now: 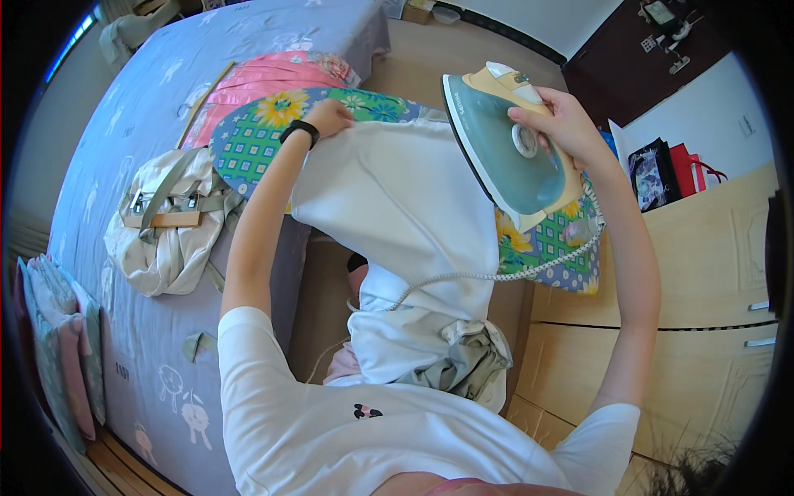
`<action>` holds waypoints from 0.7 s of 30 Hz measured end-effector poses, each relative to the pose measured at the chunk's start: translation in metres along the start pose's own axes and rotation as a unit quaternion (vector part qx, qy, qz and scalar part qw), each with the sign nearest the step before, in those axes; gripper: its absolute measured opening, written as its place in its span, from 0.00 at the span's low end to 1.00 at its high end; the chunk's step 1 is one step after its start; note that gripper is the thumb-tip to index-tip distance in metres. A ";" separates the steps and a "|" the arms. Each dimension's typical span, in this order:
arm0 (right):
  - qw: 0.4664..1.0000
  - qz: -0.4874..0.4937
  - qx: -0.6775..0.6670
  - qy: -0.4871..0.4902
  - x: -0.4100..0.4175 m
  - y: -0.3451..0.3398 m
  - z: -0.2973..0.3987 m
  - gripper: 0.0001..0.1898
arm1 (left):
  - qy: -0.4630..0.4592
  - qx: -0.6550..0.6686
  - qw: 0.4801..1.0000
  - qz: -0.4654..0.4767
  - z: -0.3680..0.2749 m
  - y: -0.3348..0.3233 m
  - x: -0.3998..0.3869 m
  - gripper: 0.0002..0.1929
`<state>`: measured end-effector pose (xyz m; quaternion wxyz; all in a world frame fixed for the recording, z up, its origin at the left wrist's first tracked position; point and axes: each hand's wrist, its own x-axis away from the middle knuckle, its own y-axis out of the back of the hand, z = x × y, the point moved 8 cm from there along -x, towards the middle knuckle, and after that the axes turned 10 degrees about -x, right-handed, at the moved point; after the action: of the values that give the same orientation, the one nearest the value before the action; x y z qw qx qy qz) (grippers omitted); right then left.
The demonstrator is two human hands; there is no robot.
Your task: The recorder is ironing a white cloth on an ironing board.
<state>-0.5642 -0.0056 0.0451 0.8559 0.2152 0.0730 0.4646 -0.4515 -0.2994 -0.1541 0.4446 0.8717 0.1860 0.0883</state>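
A white garment (pixel 403 186) lies draped across a floral ironing board (pixel 254 136), its lower part hanging towards me and ending in a bunched grey-green section (pixel 446 359). My left hand (pixel 329 118) grips the garment's far left corner between bent fingers; a dark band circles that wrist. In my right hand (pixel 558 121) is a Philips steam iron (pixel 505 149), teal and cream, held by its handle. The iron is tilted up on edge over the right part of the garment. Its speckled cord (pixel 446 279) runs from the heel and crosses the hanging cloth.
To the left is a bed with a grey-blue sheet (pixel 142 347), bearing a cream backpack (pixel 170 223) and folded pink fabric (pixel 267 87). Light wooden cabinets (pixel 657 279) stand at right, with bags (pixel 657 173) on top. Cushions (pixel 62 347) lean at lower left.
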 end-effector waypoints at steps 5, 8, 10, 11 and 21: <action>1.000 -0.005 0.007 -0.001 0.002 0.002 0.002 0.15 | 0.021 0.043 0.999 0.000 -0.008 0.014 0.005 0.06; 1.000 0.008 -0.002 -0.004 0.004 -0.001 -0.003 0.16 | -0.022 -0.157 0.980 -0.123 -0.014 0.024 0.020 0.06; 1.000 0.006 -0.004 -0.009 0.004 -0.002 -0.006 0.16 | -0.030 -0.237 0.962 -0.134 -0.030 0.017 0.031 0.08; 1.000 0.002 0.001 -0.008 0.004 -0.001 -0.004 0.17 | -0.013 -0.293 0.937 -0.189 -0.038 0.023 0.039 0.08; 0.999 -0.019 0.009 0.027 0.002 0.016 -0.001 0.19 | -0.213 -0.190 0.947 -0.150 -0.167 -0.054 0.100 0.16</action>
<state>-0.5754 0.0042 0.0519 0.8604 0.2093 0.1044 0.4528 -0.4269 -0.1065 -0.1005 0.6394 0.7317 0.1950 -0.1334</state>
